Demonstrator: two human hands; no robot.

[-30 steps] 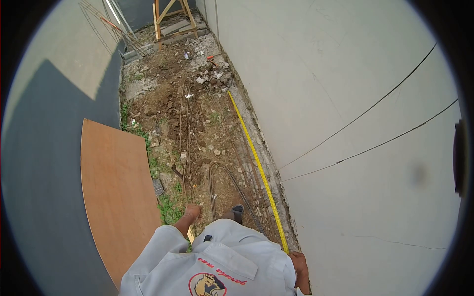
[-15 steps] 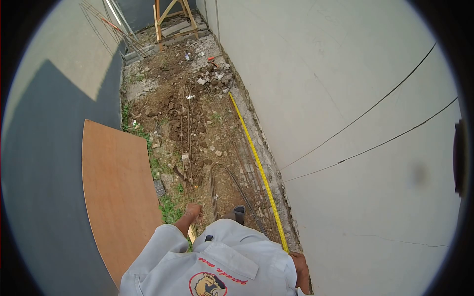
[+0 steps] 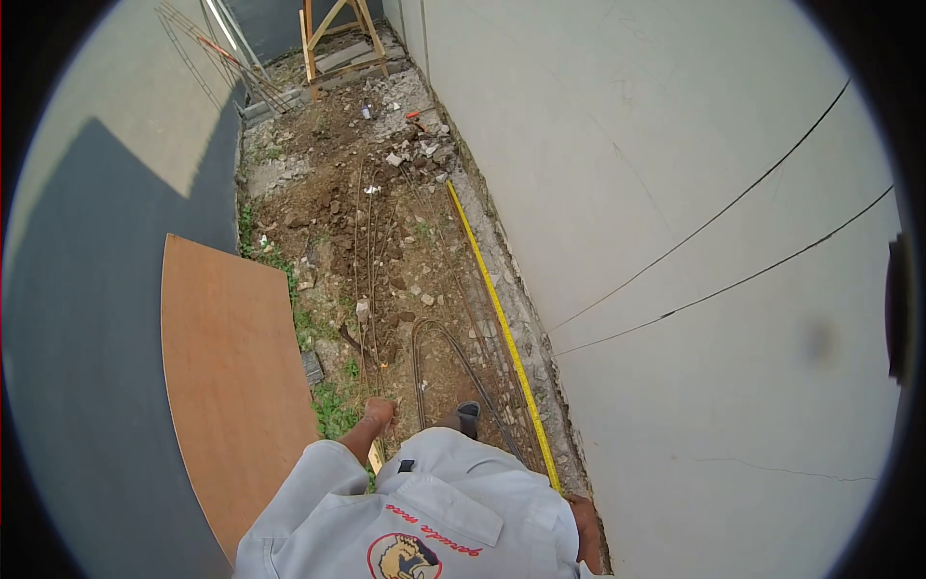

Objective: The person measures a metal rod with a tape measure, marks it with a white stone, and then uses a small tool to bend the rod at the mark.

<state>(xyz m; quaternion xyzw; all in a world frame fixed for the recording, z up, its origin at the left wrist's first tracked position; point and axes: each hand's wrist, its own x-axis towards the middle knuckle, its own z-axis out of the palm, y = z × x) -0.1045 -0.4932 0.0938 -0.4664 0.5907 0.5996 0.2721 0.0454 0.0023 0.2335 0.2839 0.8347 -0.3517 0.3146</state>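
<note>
A long yellow tape measure (image 3: pixel 502 323) is drawn out along the foot of the right wall, its far end among the rubble. At its near end is my right hand (image 3: pixel 584 516), partly hidden by my light grey shirt; its fingers look closed on the tape measure, whose case does not show. My left hand (image 3: pixel 382 413) hangs low in front of my left sleeve, fingers curled in; whether anything is in it I cannot make out. Bent steel rods (image 3: pixel 439 328) lie on the soil just ahead of it, near my dark shoe (image 3: pixel 469 411).
Pale walls flank this narrow strip of soil and stones. An orange-brown board (image 3: pixel 231 367) leans at the left. Several thin rods (image 3: pixel 359 251) run along the ground. A wooden frame (image 3: pixel 333 43) stands at the far end, and two dark cables (image 3: pixel 723 256) cross the right wall.
The near part of the tape measure has shifted very slightly to the left. Both hands stay in nearly the same place.
</note>
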